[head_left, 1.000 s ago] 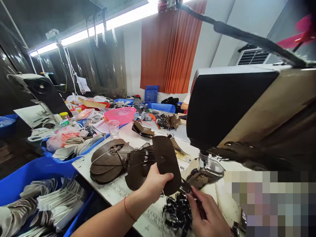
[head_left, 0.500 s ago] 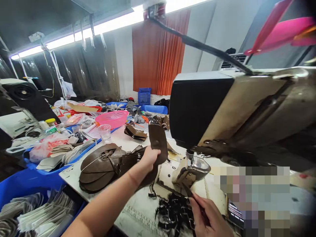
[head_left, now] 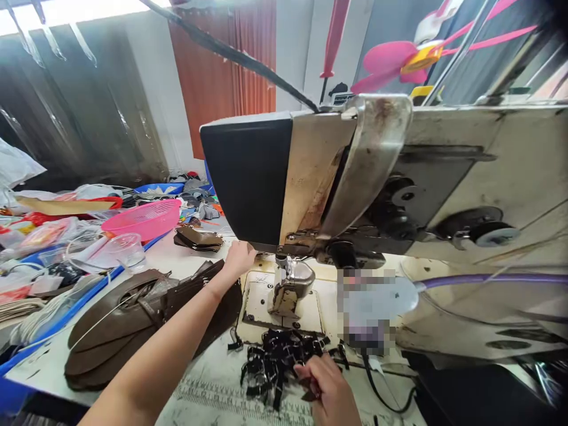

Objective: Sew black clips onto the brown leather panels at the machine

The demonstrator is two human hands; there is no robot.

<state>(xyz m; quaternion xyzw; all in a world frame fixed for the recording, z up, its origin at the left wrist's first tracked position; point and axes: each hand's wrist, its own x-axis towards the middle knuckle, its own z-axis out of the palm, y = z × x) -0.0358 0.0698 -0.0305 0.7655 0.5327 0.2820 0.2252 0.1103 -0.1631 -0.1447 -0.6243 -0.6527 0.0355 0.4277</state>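
Note:
My left hand [head_left: 239, 258] reaches to the left edge of the sewing machine [head_left: 248, 183]. Its fingertips are partly hidden at the machine head, and I cannot tell whether it holds anything. Under that forearm lies a stack of dark brown leather-like pieces [head_left: 110, 331]. My right hand [head_left: 331, 387] is closed, fingers curled, beside a heap of small black straps with metal buckles [head_left: 279, 367]. Something dark shows in that hand, too covered to name. The machine's needle and metal presser area [head_left: 295, 281] stand between the hands, above the heap.
A second brown stack [head_left: 198, 238] sits behind my left hand. A pink basket [head_left: 142, 220], a clear plastic cup [head_left: 126, 251] and crowded bags fill the left side. A printed ruler scale [head_left: 231, 397] runs along the front of the table. A pink fan [head_left: 390, 62] stands behind the machine.
The view has swung right. My left hand has moved in beside the machine head, and the brown piece it held upright no longer shows. My right hand has drawn down from the presser to the heap.

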